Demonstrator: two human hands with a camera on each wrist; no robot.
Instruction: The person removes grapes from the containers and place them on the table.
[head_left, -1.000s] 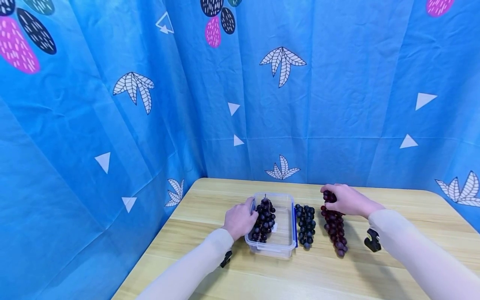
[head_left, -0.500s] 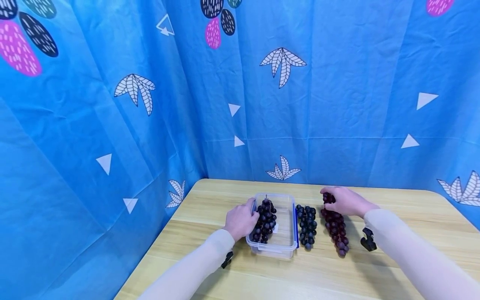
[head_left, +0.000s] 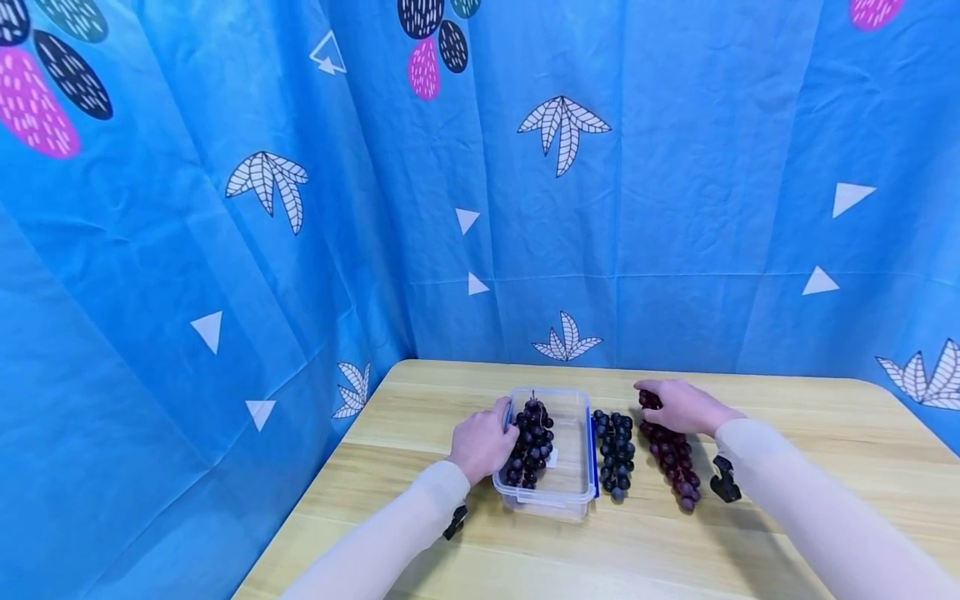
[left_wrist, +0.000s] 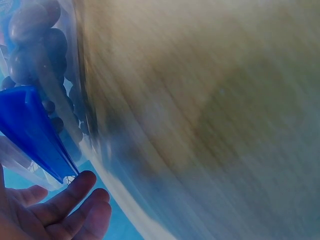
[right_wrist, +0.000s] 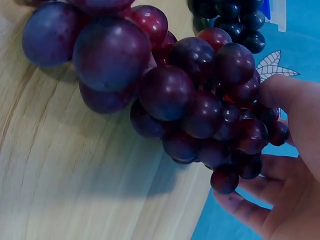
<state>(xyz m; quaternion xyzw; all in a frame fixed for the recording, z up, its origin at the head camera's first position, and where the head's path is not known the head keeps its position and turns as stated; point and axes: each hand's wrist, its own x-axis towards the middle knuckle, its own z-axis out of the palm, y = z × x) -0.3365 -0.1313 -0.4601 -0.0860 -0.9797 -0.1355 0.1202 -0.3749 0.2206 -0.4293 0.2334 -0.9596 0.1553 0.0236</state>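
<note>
In the head view, a clear plastic container (head_left: pixel 551 498) stands on the table with a bunch of dark purple grapes (head_left: pixel 531 442) along its left side. My left hand (head_left: pixel 482 442) holds the container's left wall, thumb over the rim. From the left wrist, its fingers (left_wrist: pixel 82 182) show beside a blue clip flap (left_wrist: pixel 32 130). A bunch of dark red grapes (head_left: pixel 675 462) lies farther right, and my right hand (head_left: pixel 692 408) grips its far end. Thumb and fingers go round the small end grapes (right_wrist: pixel 245 135) in the right wrist view; the palm hides part of the bunch.
Between the container and the red bunch lies a bunch of black grapes (head_left: pixel 617 454). Another blue flap (head_left: pixel 594 454) hangs down the container's right side. The wooden table (head_left: pixel 420 392) ends at a blue patterned curtain (head_left: pixel 675 208) behind and to the left.
My right hand has shifted slightly left and down, and the far end of the red grapes has swung left with it. My left hand and the container stay in place.
</note>
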